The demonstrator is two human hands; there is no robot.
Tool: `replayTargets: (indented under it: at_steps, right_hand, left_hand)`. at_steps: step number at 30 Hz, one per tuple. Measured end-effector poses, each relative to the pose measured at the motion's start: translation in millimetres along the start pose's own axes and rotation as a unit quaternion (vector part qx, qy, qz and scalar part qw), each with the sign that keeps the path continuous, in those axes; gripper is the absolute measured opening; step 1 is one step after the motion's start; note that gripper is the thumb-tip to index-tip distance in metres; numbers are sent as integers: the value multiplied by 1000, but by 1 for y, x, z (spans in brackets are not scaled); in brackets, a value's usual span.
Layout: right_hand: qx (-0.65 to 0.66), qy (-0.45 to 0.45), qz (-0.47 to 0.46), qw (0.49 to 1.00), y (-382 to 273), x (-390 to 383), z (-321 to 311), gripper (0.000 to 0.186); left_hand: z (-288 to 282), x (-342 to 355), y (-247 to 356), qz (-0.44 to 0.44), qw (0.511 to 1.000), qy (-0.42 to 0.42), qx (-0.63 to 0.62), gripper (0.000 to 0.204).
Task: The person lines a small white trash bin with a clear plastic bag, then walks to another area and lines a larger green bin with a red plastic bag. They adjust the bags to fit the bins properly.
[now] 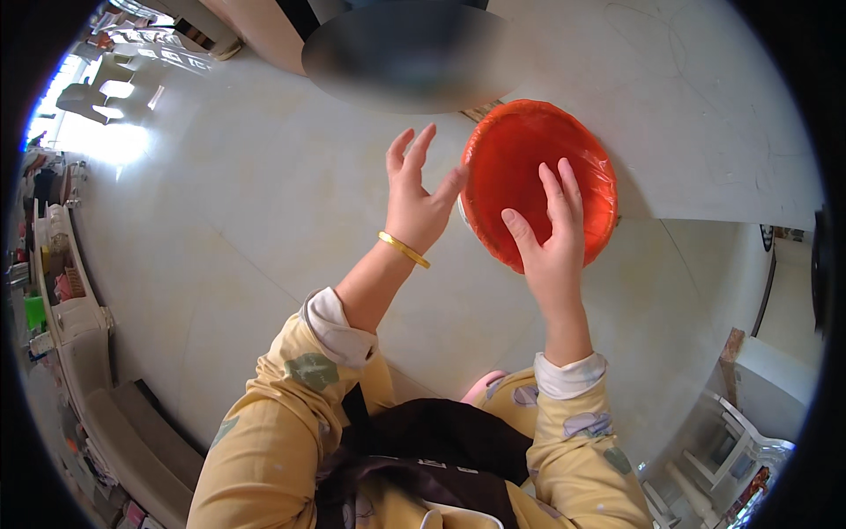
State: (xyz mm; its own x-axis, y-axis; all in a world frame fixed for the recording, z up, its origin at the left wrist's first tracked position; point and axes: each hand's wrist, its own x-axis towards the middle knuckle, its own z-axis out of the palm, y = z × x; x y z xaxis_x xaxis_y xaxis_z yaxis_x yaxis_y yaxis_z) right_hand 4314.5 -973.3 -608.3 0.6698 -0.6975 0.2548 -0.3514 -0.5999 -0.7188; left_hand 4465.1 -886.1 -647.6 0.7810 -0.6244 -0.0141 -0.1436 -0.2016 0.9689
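Note:
A round bin lined with a red plastic bag stands on the floor in front of me, the bag folded over its rim. My left hand, with a gold bangle at the wrist, is raised at the bin's left side. Its fingers are apart and hold nothing; the thumb overlaps the bin's left rim, and I cannot tell if it touches. My right hand is over the near right part of the bin, fingers stretched upward and thumb spread, with nothing in it.
Pale tiled floor surrounds the bin. A dark rounded object, blurred, hangs close at the top. A brown sofa and a cluttered shelf line the left. White furniture stands at the lower right.

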Motion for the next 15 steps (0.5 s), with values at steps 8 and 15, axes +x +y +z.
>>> replayTargets:
  at_steps: [8, 15]
  right_hand:
    - [4, 95, 8, 995, -12, -8, -13, 39]
    - [61, 94, 108, 988, -30, -58, -26, 36]
  left_hand:
    - [-14, -12, 16, -174, 966, 82, -170, 35]
    - [-40, -78, 52, -276, 936, 118, -187, 25]
